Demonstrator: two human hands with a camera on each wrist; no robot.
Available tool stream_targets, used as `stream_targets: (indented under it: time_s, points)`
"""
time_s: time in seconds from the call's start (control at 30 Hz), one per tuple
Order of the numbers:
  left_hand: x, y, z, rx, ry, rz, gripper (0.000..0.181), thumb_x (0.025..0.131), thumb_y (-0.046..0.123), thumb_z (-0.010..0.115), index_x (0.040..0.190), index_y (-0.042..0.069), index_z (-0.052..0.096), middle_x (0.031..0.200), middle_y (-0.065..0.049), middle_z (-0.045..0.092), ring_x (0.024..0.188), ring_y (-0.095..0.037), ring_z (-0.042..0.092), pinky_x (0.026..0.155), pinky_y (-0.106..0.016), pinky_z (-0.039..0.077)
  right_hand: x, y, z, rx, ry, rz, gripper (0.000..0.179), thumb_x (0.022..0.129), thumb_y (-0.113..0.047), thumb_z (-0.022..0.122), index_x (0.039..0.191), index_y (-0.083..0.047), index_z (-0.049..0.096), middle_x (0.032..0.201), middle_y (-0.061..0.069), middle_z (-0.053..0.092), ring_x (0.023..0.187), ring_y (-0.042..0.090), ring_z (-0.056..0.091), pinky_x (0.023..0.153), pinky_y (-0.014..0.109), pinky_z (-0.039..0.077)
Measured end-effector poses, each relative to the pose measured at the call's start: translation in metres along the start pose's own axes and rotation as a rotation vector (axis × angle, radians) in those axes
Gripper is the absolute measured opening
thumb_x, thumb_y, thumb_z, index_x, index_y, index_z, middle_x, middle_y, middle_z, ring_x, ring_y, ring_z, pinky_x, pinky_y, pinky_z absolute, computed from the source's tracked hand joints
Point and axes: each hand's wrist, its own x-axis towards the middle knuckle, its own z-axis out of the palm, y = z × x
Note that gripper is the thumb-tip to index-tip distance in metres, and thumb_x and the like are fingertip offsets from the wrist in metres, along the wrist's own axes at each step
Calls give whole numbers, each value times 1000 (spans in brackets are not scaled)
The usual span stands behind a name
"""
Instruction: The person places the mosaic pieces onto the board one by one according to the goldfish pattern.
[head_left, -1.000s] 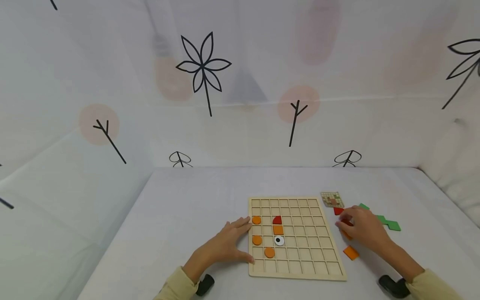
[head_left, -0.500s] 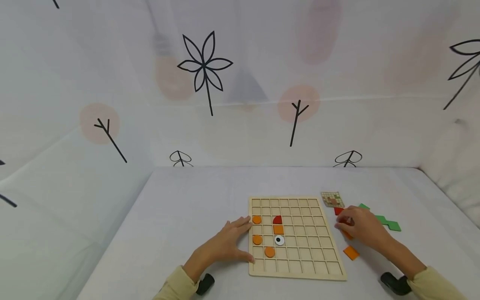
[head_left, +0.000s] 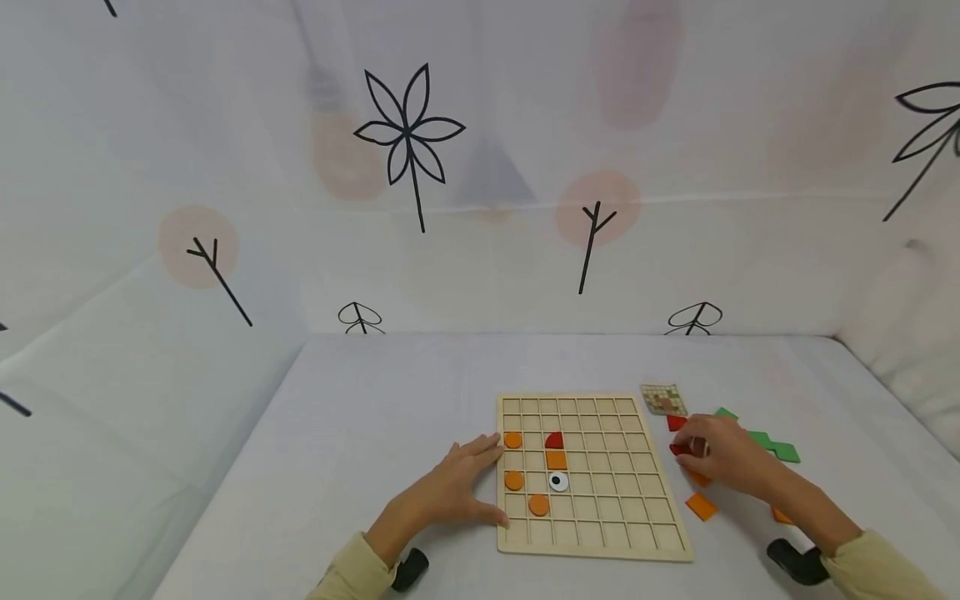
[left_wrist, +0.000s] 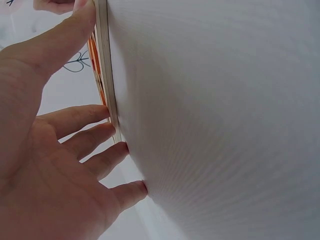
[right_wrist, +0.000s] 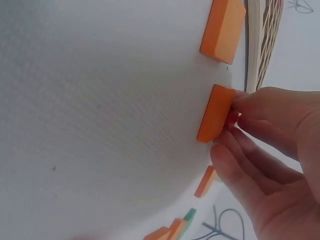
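A pale wooden grid board [head_left: 600, 533] lies on the white table. Along its left edge rests my left hand [head_left: 453, 492], fingers spread and fairly straight, fingertips and thumb touching the rim. In its squares sit several orange discs [head_left: 538, 505], a red rounded piece [head_left: 554, 440], an orange square [head_left: 557, 460] and a white eye disc [head_left: 558, 481]. Right of the board, my right hand [head_left: 727, 454] pinches a small red piece [right_wrist: 232, 120] between thumb and fingers, its shape mostly hidden. An orange block [right_wrist: 216, 114] stands right beside those fingertips.
Beyond the right hand lie several green pieces [head_left: 786, 452]. Another red piece [head_left: 677, 423] is near a small patterned card [head_left: 664, 399]. Loose orange tiles [head_left: 701, 506] lie nearer, right of the board. A patterned cloth wall [head_left: 480, 275] stands behind the table.
The right hand's fingers have shifted slightly, and the red piece now shows at their tips. An orange piece has come into sight beside the right forearm. The left hand stays put.
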Motion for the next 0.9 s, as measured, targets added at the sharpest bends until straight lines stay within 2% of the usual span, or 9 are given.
stream_targets:
  time_s: [0.2, 0.4, 0.53, 0.73, 0.9]
  points:
    - [0, 0, 1, -2, -5, -4, 96, 66, 57, 77, 142, 9, 43, 153, -4, 30, 140, -23, 25, 111, -53, 20, -1, -13, 3, 35, 85, -3, 12, 75, -9, 79, 83, -9, 70, 73, -9, 55, 63, 4, 48, 53, 20, 47]
    - [-1, 0, 1, -5, -7, -13, 96, 66, 57, 77, 142, 9, 43, 153, -3, 30, 141, -22, 24, 111, -53, 20, 1, -36, 6, 127, 141, -126, 13, 75, -6, 79, 83, -8, 69, 74, -9, 58, 62, 0, 51, 51, 20, 49]
    - [-1, 1, 0, -9, -7, -10, 96, 67, 56, 77, 142, 9, 43, 153, -2, 30, 141, -21, 24, 112, -52, 20, 2, -51, 7, 166, 104, -174, 11, 76, -5, 78, 83, -8, 69, 76, -10, 57, 63, 0, 51, 52, 20, 50]
    - [-1, 2, -1, -13, -6, -11, 95, 67, 54, 78, 142, 9, 43, 153, -3, 30, 141, -21, 24, 112, -52, 19, 5, -75, 10, 205, 2, -129, 9, 80, -9, 75, 87, -8, 70, 80, -10, 58, 66, 0, 51, 56, 20, 51]
    - [-2, 1, -1, -6, 1, -2, 95, 67, 54, 78, 142, 8, 43, 152, -4, 31, 141, -22, 25, 111, -53, 20, 5, -93, 17, 241, -18, -151, 9, 79, -6, 74, 87, -8, 70, 80, -9, 58, 67, 1, 51, 56, 21, 52]
